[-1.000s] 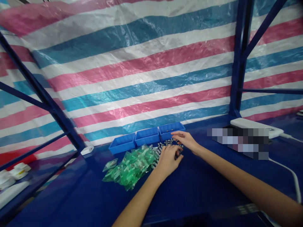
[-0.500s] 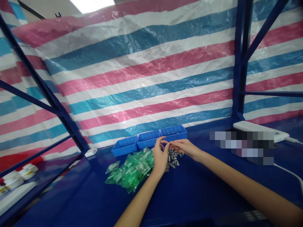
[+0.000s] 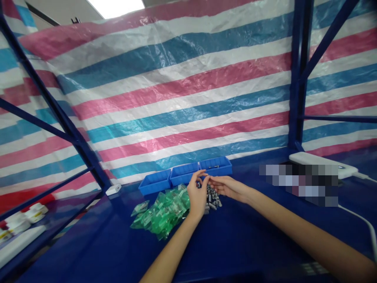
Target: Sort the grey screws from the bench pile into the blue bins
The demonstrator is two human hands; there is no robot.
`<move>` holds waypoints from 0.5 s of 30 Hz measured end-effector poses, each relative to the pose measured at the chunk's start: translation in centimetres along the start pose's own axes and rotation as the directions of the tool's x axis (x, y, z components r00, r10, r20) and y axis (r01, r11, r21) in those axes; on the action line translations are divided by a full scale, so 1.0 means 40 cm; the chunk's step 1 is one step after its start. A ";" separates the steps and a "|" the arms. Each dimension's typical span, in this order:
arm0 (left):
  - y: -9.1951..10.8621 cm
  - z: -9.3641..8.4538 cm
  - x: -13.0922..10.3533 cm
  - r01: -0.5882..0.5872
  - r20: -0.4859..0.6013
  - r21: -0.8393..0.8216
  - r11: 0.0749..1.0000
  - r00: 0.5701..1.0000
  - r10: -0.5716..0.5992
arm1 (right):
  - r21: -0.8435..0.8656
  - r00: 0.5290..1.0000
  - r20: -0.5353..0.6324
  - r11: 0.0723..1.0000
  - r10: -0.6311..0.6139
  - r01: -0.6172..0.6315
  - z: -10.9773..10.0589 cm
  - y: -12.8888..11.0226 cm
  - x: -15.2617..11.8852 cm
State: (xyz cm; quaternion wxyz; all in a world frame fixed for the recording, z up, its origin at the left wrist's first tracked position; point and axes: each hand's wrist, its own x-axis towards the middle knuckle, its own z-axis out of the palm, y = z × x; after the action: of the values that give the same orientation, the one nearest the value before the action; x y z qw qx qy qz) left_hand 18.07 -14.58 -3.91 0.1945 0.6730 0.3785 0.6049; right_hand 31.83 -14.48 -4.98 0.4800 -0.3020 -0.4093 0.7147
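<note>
A person's two bare hands are meeting fingertip to fingertip above a blue tabletop [image 3: 235, 243], just over a heap of small grey metal parts [image 3: 214, 199]. A second earlier the left hand [image 3: 198, 198] was lying low across the heap and the right hand [image 3: 234, 188] was hovering apart near the trays; now the left is standing upright and the right is reaching in to join it. More of the heap's near edge is showing, and a ceiling light [image 3: 118, 6] is now appearing at the top of the view.

Behind the hands, three blue trays are standing in a row. The right tray [image 3: 224, 171] is holding a few small metal pieces [image 3: 216, 166]; the middle tray [image 3: 180, 181] is sitting partly behind the left hand's fingers, and the left tray [image 3: 156, 189] is resting beyond a pile of green clear packets [image 3: 167, 214], which is spreading just left of the heap.

The left hand is curving its thumb and forefinger toward each other — whether they are closing on a part is too small to tell. The right hand is bringing its thumb and forefinger to the same spot, other fingers curling loosely — its grip, too, cannot be made out.
</note>
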 end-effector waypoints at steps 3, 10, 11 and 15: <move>-0.007 0.001 0.002 0.041 0.036 -0.010 0.999 0.999 -0.041 | -0.002 0.999 0.035 1.000 -0.011 0.011 0.005 0.003 -0.002; -0.013 0.004 0.002 0.073 0.071 -0.022 0.997 0.995 -0.071 | -0.025 0.998 0.003 0.998 -0.057 0.057 0.015 0.000 -0.006; -0.010 0.004 0.001 0.068 0.056 -0.017 0.998 0.996 -0.067 | -0.023 0.998 -0.019 0.998 -0.067 0.066 0.015 0.000 -0.005; -0.003 0.004 -0.001 0.026 0.034 0.018 0.999 0.999 -0.027 | -0.051 0.983 -0.134 0.991 -0.128 0.122 0.012 0.002 0.002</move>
State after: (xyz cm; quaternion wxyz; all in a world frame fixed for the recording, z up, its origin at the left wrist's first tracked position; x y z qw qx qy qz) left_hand 18.21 -14.49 -4.04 0.2031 0.6797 0.3894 0.5875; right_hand 31.37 -14.58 -4.81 0.5442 -0.3344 -0.4087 0.6519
